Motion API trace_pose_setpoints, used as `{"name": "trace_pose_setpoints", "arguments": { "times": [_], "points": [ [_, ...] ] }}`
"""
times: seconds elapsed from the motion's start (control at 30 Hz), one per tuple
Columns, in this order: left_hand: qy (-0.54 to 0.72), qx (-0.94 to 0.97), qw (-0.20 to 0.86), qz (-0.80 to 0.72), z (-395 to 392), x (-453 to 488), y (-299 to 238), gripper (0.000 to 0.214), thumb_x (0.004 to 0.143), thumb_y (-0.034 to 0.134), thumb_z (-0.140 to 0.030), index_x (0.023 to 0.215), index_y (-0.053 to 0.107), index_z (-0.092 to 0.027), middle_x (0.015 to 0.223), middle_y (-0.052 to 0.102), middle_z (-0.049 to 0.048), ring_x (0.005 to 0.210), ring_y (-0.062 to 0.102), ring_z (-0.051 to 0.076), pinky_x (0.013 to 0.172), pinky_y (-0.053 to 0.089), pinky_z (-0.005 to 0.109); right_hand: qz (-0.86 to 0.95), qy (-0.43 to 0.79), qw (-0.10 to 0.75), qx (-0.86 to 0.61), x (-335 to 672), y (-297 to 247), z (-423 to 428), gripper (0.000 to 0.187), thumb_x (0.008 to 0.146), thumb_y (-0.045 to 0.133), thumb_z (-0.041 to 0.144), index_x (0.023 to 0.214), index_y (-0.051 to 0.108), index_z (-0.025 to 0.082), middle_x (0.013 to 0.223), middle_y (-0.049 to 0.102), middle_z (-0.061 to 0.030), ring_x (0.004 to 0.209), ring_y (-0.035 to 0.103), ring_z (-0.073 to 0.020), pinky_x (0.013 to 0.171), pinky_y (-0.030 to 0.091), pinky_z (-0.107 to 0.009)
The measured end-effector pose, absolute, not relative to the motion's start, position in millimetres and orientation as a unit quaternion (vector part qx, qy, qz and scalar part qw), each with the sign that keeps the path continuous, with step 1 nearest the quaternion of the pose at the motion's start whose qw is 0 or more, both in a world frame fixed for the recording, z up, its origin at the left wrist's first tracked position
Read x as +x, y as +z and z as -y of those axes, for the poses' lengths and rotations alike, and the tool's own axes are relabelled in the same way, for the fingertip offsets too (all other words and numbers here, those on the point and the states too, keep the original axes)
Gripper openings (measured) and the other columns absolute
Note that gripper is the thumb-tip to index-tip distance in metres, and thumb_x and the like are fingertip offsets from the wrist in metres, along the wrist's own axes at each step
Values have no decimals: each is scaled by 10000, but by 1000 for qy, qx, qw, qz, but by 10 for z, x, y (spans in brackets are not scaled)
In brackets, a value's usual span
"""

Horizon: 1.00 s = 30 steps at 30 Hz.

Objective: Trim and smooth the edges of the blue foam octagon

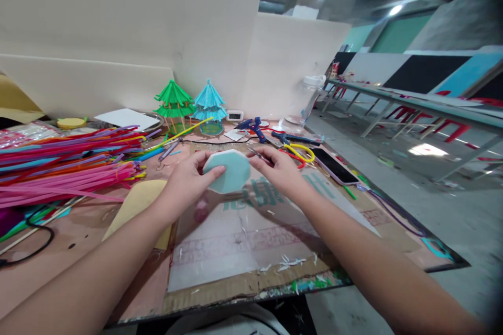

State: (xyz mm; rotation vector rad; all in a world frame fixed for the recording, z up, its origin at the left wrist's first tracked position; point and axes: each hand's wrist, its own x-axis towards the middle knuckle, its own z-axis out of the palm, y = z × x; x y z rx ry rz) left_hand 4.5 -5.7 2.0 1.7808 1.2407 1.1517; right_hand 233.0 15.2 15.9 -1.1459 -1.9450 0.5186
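My left hand (192,171) pinches a pale blue octagonal foam piece (230,172), thumb on its front face and fingers behind. The piece is held up over the cardboard-and-plastic work mat (236,251), with its flat face toward me. Close to its right edge, my right hand (281,167) is closed on a slim metal tool (258,155) whose tip points at the piece. Its exact kind cannot be made out. A tan paper sheet (137,204) lies beneath my left forearm.
Bundled pipe cleaners (70,162) cover the left side. Behind stand a green pagoda model (174,102) and a blue one (209,102). A glue gun (253,126), yellow-handled scissors (301,152), a phone (334,166) and a clear jug (302,104) sit at the back right.
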Motion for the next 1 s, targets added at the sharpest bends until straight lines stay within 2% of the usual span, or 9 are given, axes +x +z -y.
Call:
{"name": "trace_pose_setpoints", "arguments": {
  "times": [0.13,0.27,0.37,0.43,0.53,0.73,1.0],
  "points": [
    [453,674,362,-457,46,51,1,398,815,673,-464,1067,644,-158,915,716,52,724,646,178,597,482,255,774,230,384,-449,2262,130,-120,173,836,614,325,830,683,167,670,594,11,611,502,-124,557,364,-240],
    [452,685,358,-445,53,57,21,416,820,668,-476,1081,677,-153,995,729,77,788,655,189,647,498,267,791,221,363,-440,2226,104,-82,160,850,595,281,760,659,165,602,541,30,557,461,-108,514,330,-224],
    [449,686,353,-450,69,58,37,380,825,666,-450,1065,689,-156,992,735,74,796,659,191,654,501,271,810,188,353,-429,2236,83,-74,182,882,582,320,869,683,169,686,626,2,612,534,-133,555,386,-242],
    [448,687,338,-461,78,59,44,338,827,662,-427,1030,695,-159,975,737,69,806,661,195,659,499,275,822,139,361,-418,2257,76,-76,256,927,537,358,1029,685,177,877,706,-52,769,615,-181,668,453,-290],
    [451,692,320,-465,83,61,46,283,831,654,-393,996,691,-167,937,732,57,793,657,192,661,492,279,842,75,368,-388,2296,79,-81,317,986,452,353,1195,643,213,1107,706,-84,997,630,-221,835,469,-354],
    [442,705,271,-483,98,75,51,191,838,639,-324,957,682,-181,855,713,23,723,622,165,632,458,266,862,2,335,-380,2320,97,-74,330,1004,438,383,1187,663,227,875,680,-53,861,617,-201,747,441,-314],
    [438,735,218,-470,136,116,85,127,840,632,-303,861,681,-187,769,694,0,669,589,145,603,436,246,867,-12,322,-380,2282,90,-49,334,1003,441,382,1177,671,214,838,658,-52,790,590,-191,701,414,-307]
  ]
}}
